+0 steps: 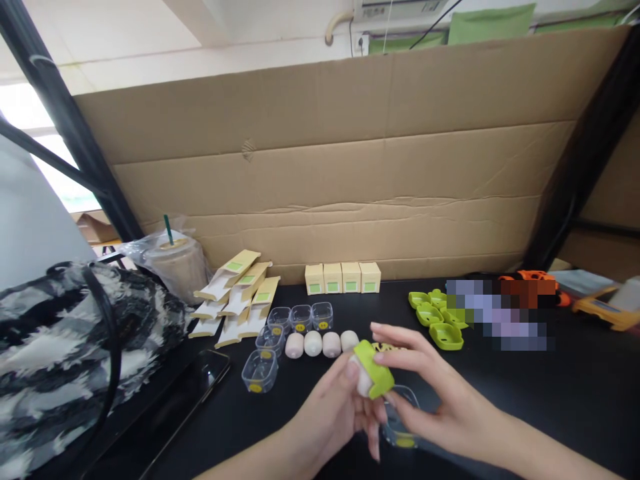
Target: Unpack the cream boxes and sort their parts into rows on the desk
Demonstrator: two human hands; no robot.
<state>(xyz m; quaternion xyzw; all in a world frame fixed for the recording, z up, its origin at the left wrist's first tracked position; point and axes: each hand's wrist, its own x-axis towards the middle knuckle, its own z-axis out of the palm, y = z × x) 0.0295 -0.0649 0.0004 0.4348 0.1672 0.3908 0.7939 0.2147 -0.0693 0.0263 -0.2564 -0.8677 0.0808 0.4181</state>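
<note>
My left hand [335, 410] is closed round a pale pink egg-shaped piece [362, 381], thumb on its top. My right hand [430, 393] pinches a lime green lid [375, 367] that sits over that piece. Under my right fingers a clear plastic cup [400, 427] with a yellow sticker rests on the black table [550, 400]. Just beyond my hands lie several more pink egg-shaped pieces [320, 344] in a row, and several empty clear cups [300, 319] stand behind and to their left.
Lime green lids [437, 319] are piled at the right. Small cream boxes [343, 277] line the cardboard wall [350, 173]. Flat folded cartons [240, 293] lie at left beside a bagged iced drink [175, 263], a phone [195, 387] and a black-and-white furry bag [60, 360].
</note>
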